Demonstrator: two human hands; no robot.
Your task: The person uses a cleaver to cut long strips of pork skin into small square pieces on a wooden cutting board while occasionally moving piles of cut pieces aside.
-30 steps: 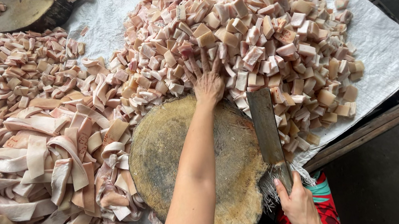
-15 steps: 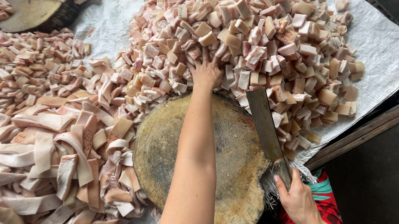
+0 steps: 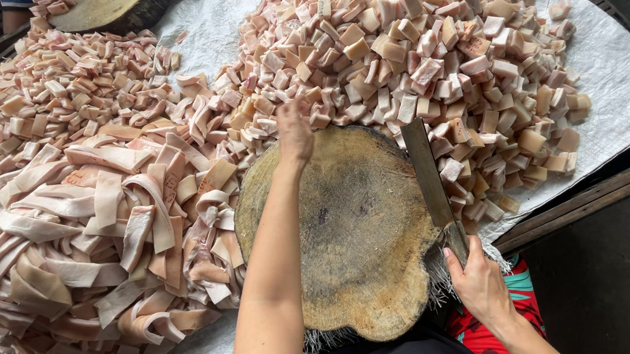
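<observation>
Around chopping block (image 3: 356, 229): cubed meat (image 3: 409, 30) beyond; strips (image 3: 91, 235) left; cleaver (image 3: 427, 177) right.

Chopping block (image 3: 357, 237) between strip heap (image 3: 91, 235) left, cube heap (image 3: 411, 38) behind.

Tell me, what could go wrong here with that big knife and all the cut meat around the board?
The left hand reaches to the far edge of the chopping block, close to the cleaver that the right hand holds; a careless chop could catch it. The pile of cubes presses against the blade, so pieces might tumble onto the board or off the white sheet.
</observation>
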